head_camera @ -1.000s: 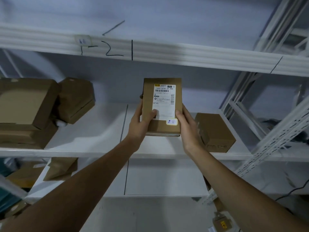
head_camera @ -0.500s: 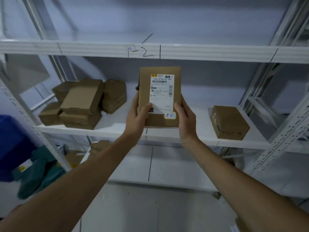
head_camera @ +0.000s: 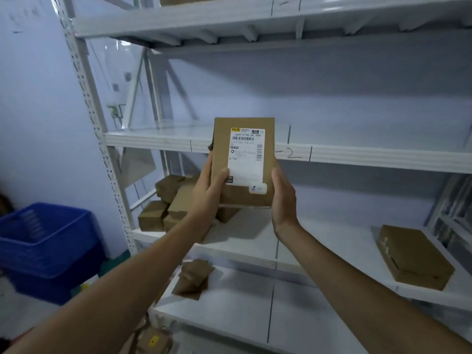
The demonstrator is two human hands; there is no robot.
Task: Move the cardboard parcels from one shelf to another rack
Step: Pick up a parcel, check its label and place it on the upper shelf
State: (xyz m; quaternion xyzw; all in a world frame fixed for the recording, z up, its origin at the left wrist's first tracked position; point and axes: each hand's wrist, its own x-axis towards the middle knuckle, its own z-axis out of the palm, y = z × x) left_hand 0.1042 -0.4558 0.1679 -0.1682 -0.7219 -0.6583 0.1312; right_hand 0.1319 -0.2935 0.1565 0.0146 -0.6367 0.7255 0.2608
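Before a white metal rack (head_camera: 97, 116), in the head camera's view, both bare hands hold one cardboard parcel (head_camera: 244, 162) upright at about the height of the rack's middle shelf (head_camera: 383, 157). The left hand (head_camera: 208, 192) clamps the parcel's lower left edge, thumb pressed on the front face beside the white shipping label (head_camera: 246, 155), the other fingers hidden behind. The right hand (head_camera: 283, 198) clasps the lower right edge, palm against the side. The label faces the camera (barcode and the code B748 are legible, the smaller print is not). A small white sticker (head_camera: 258, 188) sits just below the label.

Behind and to the left of the left hand, a pile of cardboard boxes (head_camera: 166, 205) rests on the lower shelf (head_camera: 255, 241), several stacked and touching. Far right on that same shelf lies a flat cardboard box (head_camera: 415, 256), well apart from the pile. One shelf further down, a crumpled brown paper package (head_camera: 194, 279) lies near the left end. At the bottom edge, below the forearms, another brown parcel with a yellow mark (head_camera: 153, 341) is partly visible. A blue plastic crate (head_camera: 48, 241) stands on the floor left of the rack. On the middle shelf's front lip a handwritten "2" (head_camera: 290, 153) shows just right of the held parcel.
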